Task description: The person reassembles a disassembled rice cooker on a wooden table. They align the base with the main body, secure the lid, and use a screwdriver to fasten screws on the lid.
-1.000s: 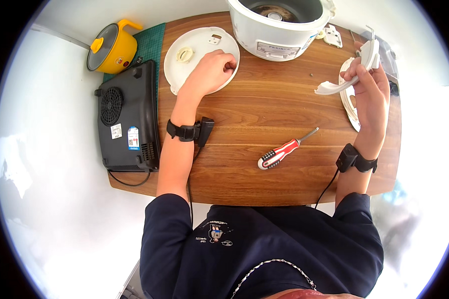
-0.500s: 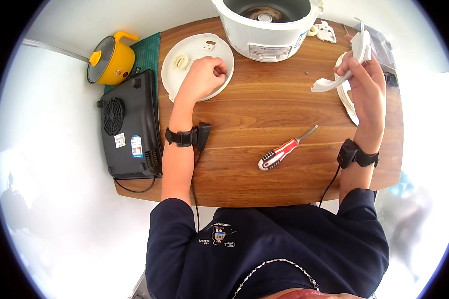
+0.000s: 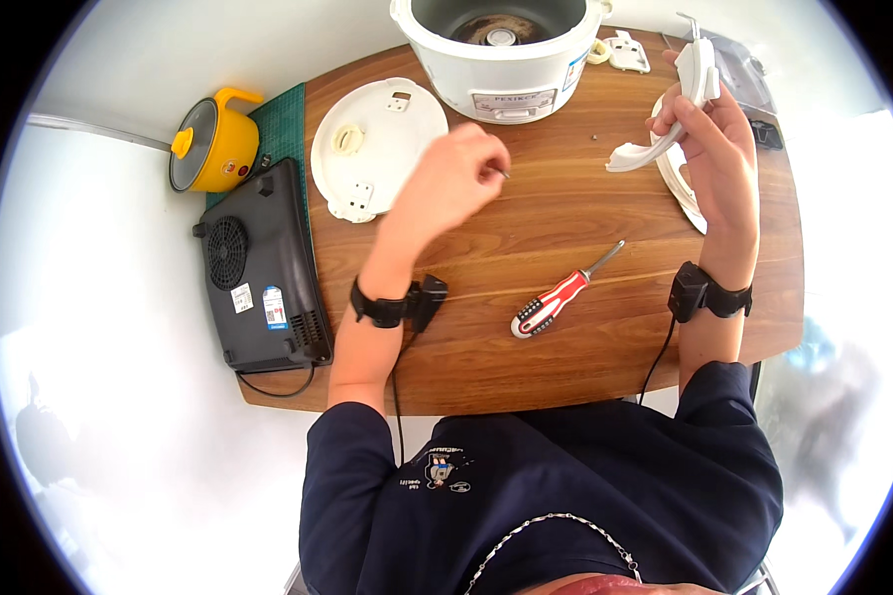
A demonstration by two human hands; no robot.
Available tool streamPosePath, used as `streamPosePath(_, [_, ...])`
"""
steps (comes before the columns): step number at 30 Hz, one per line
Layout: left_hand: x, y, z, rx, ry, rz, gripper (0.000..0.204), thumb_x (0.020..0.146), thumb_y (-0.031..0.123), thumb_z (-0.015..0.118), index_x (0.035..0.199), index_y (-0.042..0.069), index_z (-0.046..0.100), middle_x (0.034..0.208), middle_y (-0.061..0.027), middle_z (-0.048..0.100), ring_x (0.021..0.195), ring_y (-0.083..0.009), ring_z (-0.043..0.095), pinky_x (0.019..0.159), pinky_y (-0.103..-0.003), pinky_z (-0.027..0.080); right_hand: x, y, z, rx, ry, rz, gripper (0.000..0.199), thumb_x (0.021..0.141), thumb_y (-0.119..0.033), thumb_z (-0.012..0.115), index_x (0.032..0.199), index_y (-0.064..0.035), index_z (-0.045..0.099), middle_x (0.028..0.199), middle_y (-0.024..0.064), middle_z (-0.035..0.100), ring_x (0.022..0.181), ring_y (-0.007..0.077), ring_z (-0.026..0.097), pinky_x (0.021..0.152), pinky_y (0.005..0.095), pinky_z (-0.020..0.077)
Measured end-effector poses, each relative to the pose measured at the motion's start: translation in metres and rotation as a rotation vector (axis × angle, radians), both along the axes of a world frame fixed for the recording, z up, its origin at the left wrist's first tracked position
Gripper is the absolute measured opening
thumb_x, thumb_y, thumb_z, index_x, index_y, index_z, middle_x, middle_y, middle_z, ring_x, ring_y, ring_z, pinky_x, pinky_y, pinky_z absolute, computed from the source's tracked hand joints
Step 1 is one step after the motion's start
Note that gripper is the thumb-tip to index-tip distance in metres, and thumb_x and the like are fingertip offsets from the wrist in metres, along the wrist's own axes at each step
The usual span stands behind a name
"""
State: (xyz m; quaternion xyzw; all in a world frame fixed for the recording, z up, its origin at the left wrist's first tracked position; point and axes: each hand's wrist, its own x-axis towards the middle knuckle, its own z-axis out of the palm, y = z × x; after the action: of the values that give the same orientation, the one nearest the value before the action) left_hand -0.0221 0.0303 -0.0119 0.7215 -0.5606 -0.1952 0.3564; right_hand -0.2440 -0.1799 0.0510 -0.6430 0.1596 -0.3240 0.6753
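Observation:
My left hand (image 3: pixel 451 183) hovers over the table just right of a round white plastic lid (image 3: pixel 382 149). Its fingers are pinched together, with a tiny dark tip poking out that is too small to name. On the lid lies a cream ring (image 3: pixel 347 140). At the far right my right hand (image 3: pixel 721 144) is closed around a curved white plastic handle (image 3: pixel 699 74), held up above the table. A thin metal piece (image 3: pixel 692 24) sticks out of the handle's upper end. Behind that hand lies a white ring-shaped part (image 3: pixel 677 188), partly hidden.
A white rice cooker body (image 3: pixel 506 74) stands open at the back. In the middle lies a red-and-white screwdriver (image 3: pixel 556 300). At left are a black appliance (image 3: pixel 263 268) and a yellow pot (image 3: pixel 213 149) by a green mat (image 3: pixel 286 124). A small white plate (image 3: pixel 627 52) lies beside the cooker.
My left hand has moved off the lid to the right, still pinched. My right hand still holds the handle, nearly in place. The whole view has shifted slightly.

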Motion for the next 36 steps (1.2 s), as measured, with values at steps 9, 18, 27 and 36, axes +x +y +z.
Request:
streamPosePath(9, [-0.030,-0.044,-0.046,-0.035,-0.195,-0.086,0.006,0.089,0.005,0.066,0.094,0.002,0.065,0.093,-0.0130,0.061,0.085,-0.0330,0.065,0.076,-0.044,0.053,-0.003,0.001,0.009,0.004,0.003,-0.008,0.050,0.101,-0.011,0.058,0.145,0.0095,0.047,0.089,0.0041,0.061,0.086,0.0142,0.060,0.087,0.0336,0.0497])
streamPosePath(18, [0.004,0.018,-0.005,0.010,-0.611,0.309,0.025,0.086,0.020,0.079,0.099,0.007,0.062,0.099,-0.0094,0.064,0.089,-0.0312,0.065,0.078,-0.044,0.053,-0.004,-0.003,0.006,0.026,-0.029,0.010,0.050,0.101,-0.012,0.060,0.145,0.0082,0.049,0.091,0.0058,0.062,0.088,0.0152,0.062,0.089,0.0335,0.0498])
streamPosePath(27, [0.014,0.060,-0.021,0.137,-0.629,0.379,0.020,0.093,0.019,0.071,0.102,0.005,0.060,0.093,-0.0152,0.066,0.086,-0.0347,0.066,0.071,-0.045,0.052,-0.001,0.010,0.010,0.064,0.004,0.068,0.050,0.100,-0.010,0.059,0.146,0.0075,0.048,0.092,0.0053,0.062,0.089,0.0154,0.061,0.090,0.0330,0.0501])
streamPosePath(36, [0.037,0.092,0.048,-0.957,0.088,0.905,0.032,0.112,0.029,0.040,0.099,0.002,0.052,0.097,-0.0062,0.056,0.088,-0.0152,0.056,0.082,-0.030,0.047,0.006,0.035,0.027,0.087,-0.033,0.159,0.055,0.100,-0.008,0.059,0.148,0.0104,0.040,0.090,0.0068,0.058,0.084,0.0162,0.061,0.088,0.0356,0.0529])
